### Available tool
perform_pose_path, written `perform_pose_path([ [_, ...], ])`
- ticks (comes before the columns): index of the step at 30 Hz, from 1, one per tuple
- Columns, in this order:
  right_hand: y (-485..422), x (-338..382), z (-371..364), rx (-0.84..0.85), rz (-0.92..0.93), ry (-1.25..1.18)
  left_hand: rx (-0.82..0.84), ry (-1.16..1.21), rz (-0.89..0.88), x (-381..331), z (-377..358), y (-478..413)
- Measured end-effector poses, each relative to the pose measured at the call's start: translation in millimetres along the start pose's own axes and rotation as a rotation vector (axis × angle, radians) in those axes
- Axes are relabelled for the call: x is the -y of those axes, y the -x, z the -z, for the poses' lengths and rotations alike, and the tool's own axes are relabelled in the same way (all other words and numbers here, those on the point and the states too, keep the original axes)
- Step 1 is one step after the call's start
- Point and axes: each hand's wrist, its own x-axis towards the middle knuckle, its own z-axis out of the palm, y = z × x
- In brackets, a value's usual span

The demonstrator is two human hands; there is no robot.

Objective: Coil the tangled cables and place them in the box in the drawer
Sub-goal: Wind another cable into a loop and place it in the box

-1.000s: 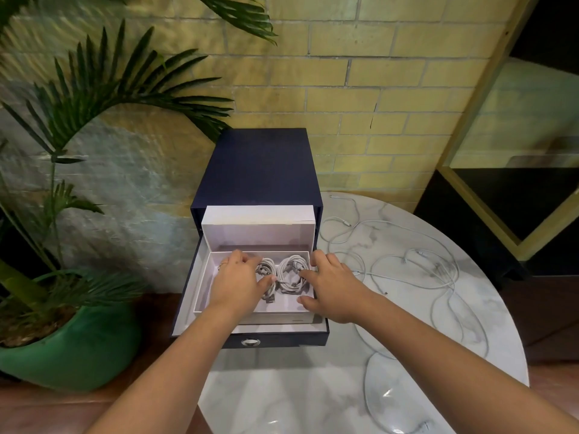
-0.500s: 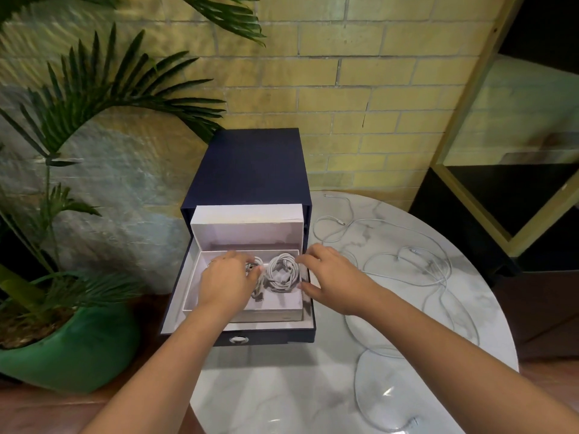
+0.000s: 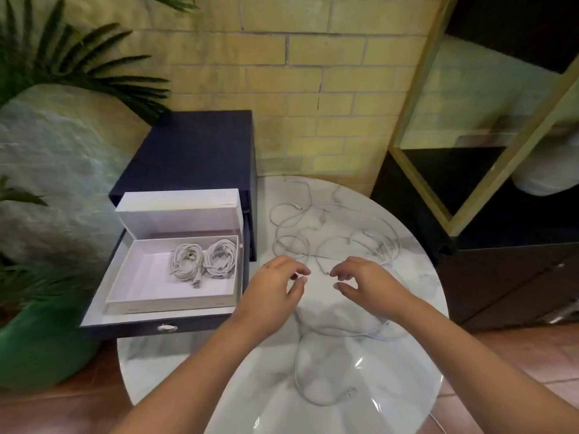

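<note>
Tangled cables lie loose on the round marble table, which spreads beneath both sets of fingers and well past them on every side. Their white loops run from just beyond the fingertips out toward the far rim. One more loop curls back on the near side of the fingers, under the right forearm.

Left of the left hand's fingers stands a navy cabinet against the brick wall. Its drawer is pulled open toward the person. Inside the drawer sits a white box, just left of the left fingers, with its lid tipped up at the back. Two coiled cables lie side by side in the far right part of the box, the nearer coil close to the left fingers but apart from them. Farther left of the fingers, a green plant pot sits on the floor.

The left hand and right hand hover over the table, facing each other. The left fingers are loosely curled with the thumb apart from them, and nothing shows in their grasp. The right fingers curl the same way, thumb spread away. A loose cable end lies in the gap between the two sets of fingertips; whether either touches it cannot be told.
</note>
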Motion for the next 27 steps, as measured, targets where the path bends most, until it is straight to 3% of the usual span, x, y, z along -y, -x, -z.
perform_pose_path([
  [8, 46, -71, -35, 0.214, -0.185, 0.008, 0.282, -0.083, 0.342, 18, -86, 21],
  [15, 64, -99, -65, 0.299, -0.202, -0.040, 0.424, -0.234, 0.566, 47, -115, 40],
  [27, 55, -123, -89, 0.293, -0.090, 0.069, 0.348, -0.261, 0.647, 47, -131, 41],
])
